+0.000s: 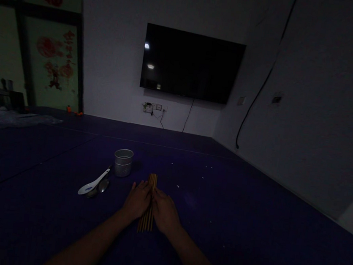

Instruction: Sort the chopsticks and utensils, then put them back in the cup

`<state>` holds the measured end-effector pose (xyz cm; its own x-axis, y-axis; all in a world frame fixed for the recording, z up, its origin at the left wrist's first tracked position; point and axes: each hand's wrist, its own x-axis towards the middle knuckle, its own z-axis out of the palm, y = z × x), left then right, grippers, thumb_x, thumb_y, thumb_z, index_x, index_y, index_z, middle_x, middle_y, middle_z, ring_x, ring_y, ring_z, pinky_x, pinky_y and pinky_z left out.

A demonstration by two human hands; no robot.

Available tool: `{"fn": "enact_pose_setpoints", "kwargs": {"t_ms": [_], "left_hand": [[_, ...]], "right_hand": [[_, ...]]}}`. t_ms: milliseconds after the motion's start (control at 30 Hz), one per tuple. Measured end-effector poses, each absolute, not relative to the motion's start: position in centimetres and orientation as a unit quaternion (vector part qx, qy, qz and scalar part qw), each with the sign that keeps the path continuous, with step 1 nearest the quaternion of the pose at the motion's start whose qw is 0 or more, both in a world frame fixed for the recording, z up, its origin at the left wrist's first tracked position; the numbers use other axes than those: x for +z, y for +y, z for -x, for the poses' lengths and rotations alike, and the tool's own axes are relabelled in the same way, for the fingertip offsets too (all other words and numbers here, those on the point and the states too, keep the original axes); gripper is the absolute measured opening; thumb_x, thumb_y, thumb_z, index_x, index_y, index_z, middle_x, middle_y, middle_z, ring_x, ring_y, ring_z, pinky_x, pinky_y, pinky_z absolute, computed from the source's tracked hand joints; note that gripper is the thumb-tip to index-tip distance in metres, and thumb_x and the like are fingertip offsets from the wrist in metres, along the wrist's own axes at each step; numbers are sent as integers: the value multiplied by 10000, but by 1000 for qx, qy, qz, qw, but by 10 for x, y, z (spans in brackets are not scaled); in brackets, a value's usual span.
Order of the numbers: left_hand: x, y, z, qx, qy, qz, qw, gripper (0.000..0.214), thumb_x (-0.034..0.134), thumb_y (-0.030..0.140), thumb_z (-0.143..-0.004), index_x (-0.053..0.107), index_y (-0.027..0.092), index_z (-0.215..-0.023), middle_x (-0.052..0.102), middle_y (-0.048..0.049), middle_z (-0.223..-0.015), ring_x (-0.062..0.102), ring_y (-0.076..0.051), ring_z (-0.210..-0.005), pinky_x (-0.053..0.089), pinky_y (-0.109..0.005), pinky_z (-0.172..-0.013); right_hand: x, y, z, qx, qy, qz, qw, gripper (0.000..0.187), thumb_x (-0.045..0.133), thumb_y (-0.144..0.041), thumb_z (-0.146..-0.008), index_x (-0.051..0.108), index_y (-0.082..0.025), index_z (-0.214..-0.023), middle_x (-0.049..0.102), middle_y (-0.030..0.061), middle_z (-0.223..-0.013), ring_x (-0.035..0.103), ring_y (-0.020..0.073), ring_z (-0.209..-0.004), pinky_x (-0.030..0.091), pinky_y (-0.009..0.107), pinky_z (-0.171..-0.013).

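Several sticks (pixel 146 222) lie on a purple surface (pixel 193 206) facing a wall-mounted television (pixel 192 64).

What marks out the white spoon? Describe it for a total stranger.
On the purple surface below the television, find the metal cup left of the wooden sticks. Just left of it and nearer the camera lies the white spoon, its bowl marked blue, unlike the shiny metal spoon beside it.

From here the sticks (pixel 146 224) look yellowish brown against a deep violet-blue surface (pixel 191 227) dotted with whitish specks (pixel 178 186). One spoon (pixel 96 183) is white with a small blue motif; the cup (pixel 123 167) is silver-grey. The television (pixel 192 64) shows black, and red designs (pixel 47 46) pattern the pale greenish door panels (pixel 31 86).
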<state>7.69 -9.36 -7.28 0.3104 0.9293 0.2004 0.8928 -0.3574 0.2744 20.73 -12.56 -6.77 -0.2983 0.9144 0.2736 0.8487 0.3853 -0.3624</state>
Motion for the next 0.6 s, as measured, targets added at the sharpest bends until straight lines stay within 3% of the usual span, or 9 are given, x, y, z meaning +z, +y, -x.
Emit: {"fn": "enact_pose_setpoints", "kwargs": {"t_ms": [300,600], "left_hand": [[-75,-92,-77,167,563,-808,48,483,195,266,-925,428,171,-1338,422,-112,-1422,296,-232,-1355,192,-485,-1100],[-71,-95,-78,156,569,-805,58,490,186,269,-927,414,165,-1347,407,-101,-1433,281,-228,-1363,184,-486,-1104]], "right_hand": [[-67,-124,-208,54,-801,564,194,461,304,-162,-897,471,-185,-1325,511,90,-1341,427,223,-1261,309,397,-1054],[-70,-121,-208,58,-801,568,180,483,281,-178,-904,435,-118,-1357,455,111,-1388,316,265,-1331,288,433,-1066]]}}
